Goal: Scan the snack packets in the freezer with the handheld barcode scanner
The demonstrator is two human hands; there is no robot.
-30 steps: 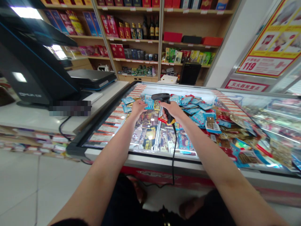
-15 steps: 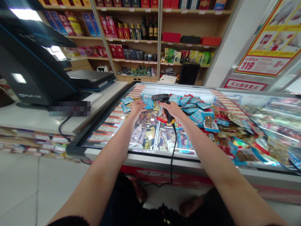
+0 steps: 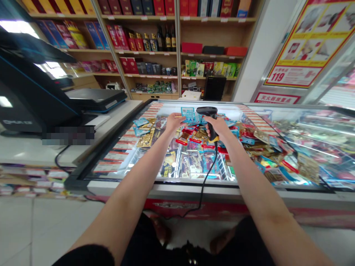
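Observation:
My left hand [image 3: 174, 122] pinches a small blue snack packet [image 3: 188, 113] and holds it up above the glass lid of the chest freezer [image 3: 166, 183]. My right hand [image 3: 220, 125] is wrapped round the handle of a black barcode scanner [image 3: 206, 111], whose head sits right beside the packet. The scanner's black cable [image 3: 203, 184] hangs down over the freezer's front edge. Many more blue, red and gold packets [image 3: 249, 136] lie spread over the lid under and to the right of both hands.
A black cash register with a screen [image 3: 30, 92] stands on the white counter [image 3: 27, 147] to the left. Wooden shelves [image 3: 155, 44] with boxes and bottles fill the back wall. A red and yellow poster [image 3: 305, 44] hangs at the right. Grey floor tiles [image 3: 41, 229] lie below.
My left hand has lifted the blue packet off the lid and raised it next to the scanner head. Both hands have moved a little to the right, and the view has shifted.

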